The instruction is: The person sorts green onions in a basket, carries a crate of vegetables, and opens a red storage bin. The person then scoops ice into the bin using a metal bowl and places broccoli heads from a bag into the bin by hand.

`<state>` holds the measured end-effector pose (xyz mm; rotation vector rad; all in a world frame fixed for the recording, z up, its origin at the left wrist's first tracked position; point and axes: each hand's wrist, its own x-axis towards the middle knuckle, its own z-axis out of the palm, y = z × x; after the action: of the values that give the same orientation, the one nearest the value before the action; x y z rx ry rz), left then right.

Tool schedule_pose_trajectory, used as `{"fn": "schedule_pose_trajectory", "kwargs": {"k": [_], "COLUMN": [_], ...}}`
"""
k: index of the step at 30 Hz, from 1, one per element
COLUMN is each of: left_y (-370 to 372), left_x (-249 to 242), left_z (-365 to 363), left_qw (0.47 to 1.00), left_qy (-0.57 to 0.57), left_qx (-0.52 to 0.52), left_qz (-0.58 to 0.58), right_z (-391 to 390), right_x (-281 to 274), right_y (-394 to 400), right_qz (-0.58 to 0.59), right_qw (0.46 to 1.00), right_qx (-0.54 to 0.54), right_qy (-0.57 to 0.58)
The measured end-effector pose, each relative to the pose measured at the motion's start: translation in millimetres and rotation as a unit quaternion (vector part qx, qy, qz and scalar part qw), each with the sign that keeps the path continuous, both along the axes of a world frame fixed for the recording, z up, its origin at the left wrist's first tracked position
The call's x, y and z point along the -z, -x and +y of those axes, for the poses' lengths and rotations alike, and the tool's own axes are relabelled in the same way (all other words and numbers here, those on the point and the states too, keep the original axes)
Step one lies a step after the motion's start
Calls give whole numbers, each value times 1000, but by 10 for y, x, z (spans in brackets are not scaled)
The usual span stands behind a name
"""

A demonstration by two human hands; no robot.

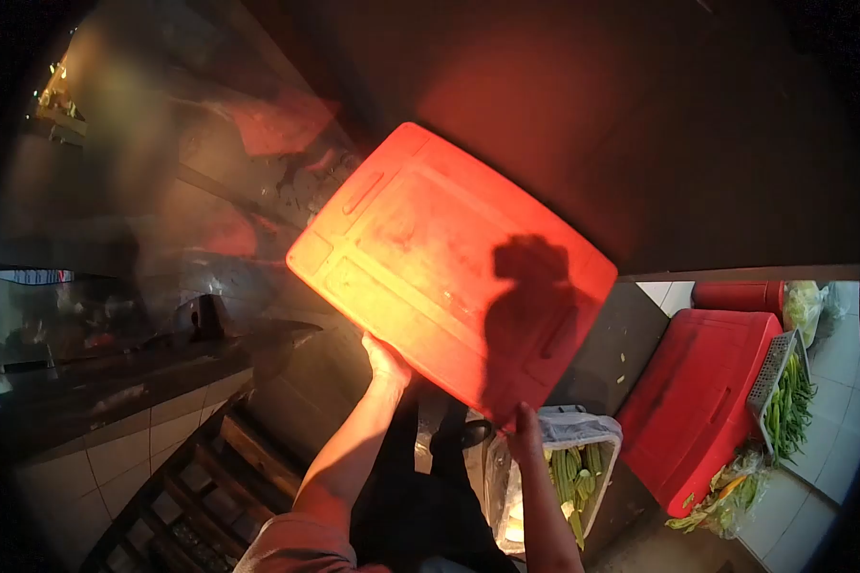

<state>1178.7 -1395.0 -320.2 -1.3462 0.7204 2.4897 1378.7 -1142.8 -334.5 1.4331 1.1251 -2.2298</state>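
Note:
Before me I hold a large red plastic lid (430,229), rectangular with rounded corners and moulded recesses. It is tilted, and the shadow of a head falls across its right side. My left hand (386,363) grips the lower left edge, fingers tucked out of sight underneath. At the lower right corner my right hand (524,435), in shade, is closed on the edge. Just below that hand stands a white crate (613,449) lined with plastic, with long green vegetables (575,477) in it.
To the right lies another red lidded box (698,392). Beside it are a grey basket (766,387) of thin green pods and a plastic bag (750,492) with leafy greens. A slatted wooden piece (215,487) stands lower left. A dark panel (717,143) spans the upper right.

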Motion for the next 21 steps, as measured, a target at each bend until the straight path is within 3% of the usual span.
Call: {"fn": "schedule_pose_trajectory", "kwargs": {"k": [1, 3, 4, 5, 7, 9, 11, 13, 15, 17, 18, 20, 21], "left_y": [-48, 119, 193, 283, 427, 578, 681, 756, 795, 797, 777, 532, 508], "left_x": [-116, -896, -1254, -1415, -1554, -1991, -2015, -1962, -1777, -1280, -1080, -344, -252], "left_z": [-39, 3, 29, 50, 60, 225, 321, 469, 490, 466, 408, 198, 55], "left_qw": [1000, 996, 992, 984, 975, 961, 954, 936, 879, 707, 625, 406, 314], "left_qy": [-3, -53, -76, -83, -85, -82, -133, -123, 7, 243, 330, 515, 513], "left_qx": [-11, 60, 94, 122, 198, 214, 224, 231, 296, 394, 444, 586, 696], "left_qz": [0, 27, 40, 97, 56, 152, 150, 235, 374, 535, 550, 476, 392], "right_z": [-13, 12, 66, 129, 126, 14, -259, -436, -457, -353, -282, -218, -203], "right_x": [-159, -1179, -1439, -1679, -2360, -2874, -3117, -3118, -3040, -3142, -3158, -3152, -3145], "right_y": [-63, 376, 482, 583, 1140, 1676, 2128, 2542, 2848, 3013, 3071, 3094, 3107], "right_qz": [39, -48, -56, -60, 123, 205, 193, 181, 159, 149, 183, 187, 207], "right_qw": [999, 980, 948, 900, 706, 639, 531, 465, 457, 433, 425, 410, 391], "right_qx": [2, -60, -96, -130, -251, -399, -505, -534, -497, -506, -503, -509, -509], "right_qy": [-21, -181, -299, -412, -651, -625, -652, -682, -720, -731, -730, -733, -738]}}
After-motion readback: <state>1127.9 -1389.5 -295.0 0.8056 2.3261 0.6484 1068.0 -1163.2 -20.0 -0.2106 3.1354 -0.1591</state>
